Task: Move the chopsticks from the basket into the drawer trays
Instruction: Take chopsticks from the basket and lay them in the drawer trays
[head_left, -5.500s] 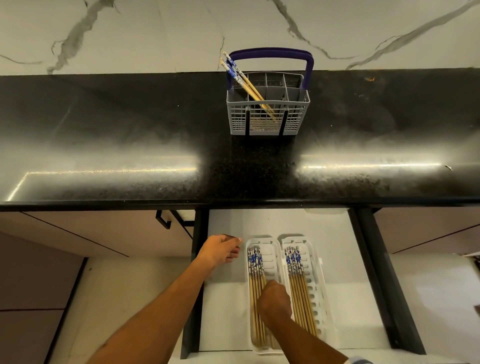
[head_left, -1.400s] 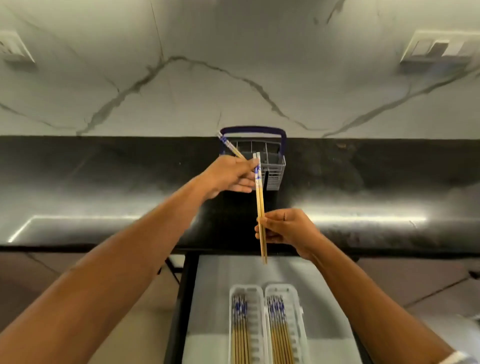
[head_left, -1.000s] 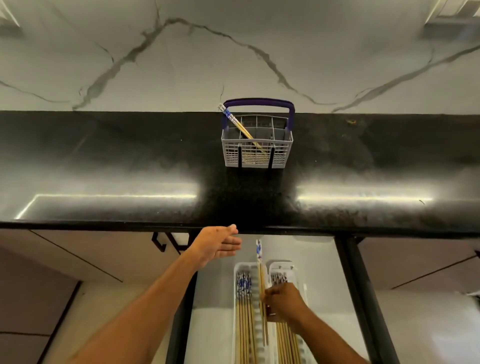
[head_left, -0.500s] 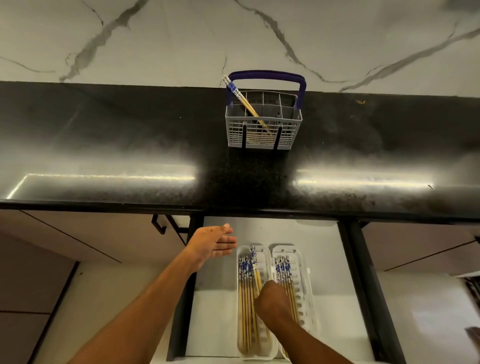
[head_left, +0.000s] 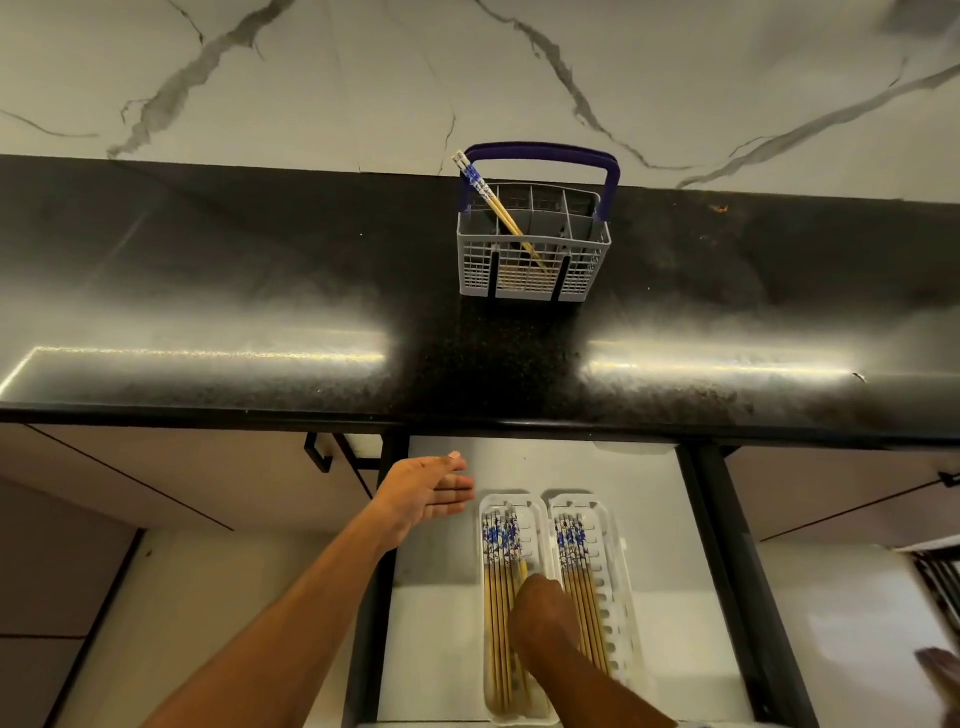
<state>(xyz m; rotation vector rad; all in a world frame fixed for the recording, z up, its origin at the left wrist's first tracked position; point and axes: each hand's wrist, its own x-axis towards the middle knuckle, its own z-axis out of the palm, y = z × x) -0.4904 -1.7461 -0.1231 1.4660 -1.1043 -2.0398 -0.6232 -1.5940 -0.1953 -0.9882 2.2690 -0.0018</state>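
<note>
Chopsticks going into the drawer trays under the black speckled stone worktop (head_left: 260, 291).

The open white drawer (head_left: 665, 597) holds two white slotted plastic trays side by side — left tray (head_left: 488, 512), right tray (head_left: 615, 540) — each lined with bamboo chopsticks with blue-patterned tops (head_left: 500, 540). The grey plastic basket with a blue handle (head_left: 535, 244) stands on the worktop, one pair (head_left: 491, 200) leaning inside. Left hand (head_left: 423, 493) hovers spread and empty; right hand (head_left: 543, 613) rests knuckles-up on the left tray's chopsticks — its grip I cannot tell.

Left hand (head_left: 423, 493) flat; right hand (head_left: 545, 613) seemingly curled.
</note>
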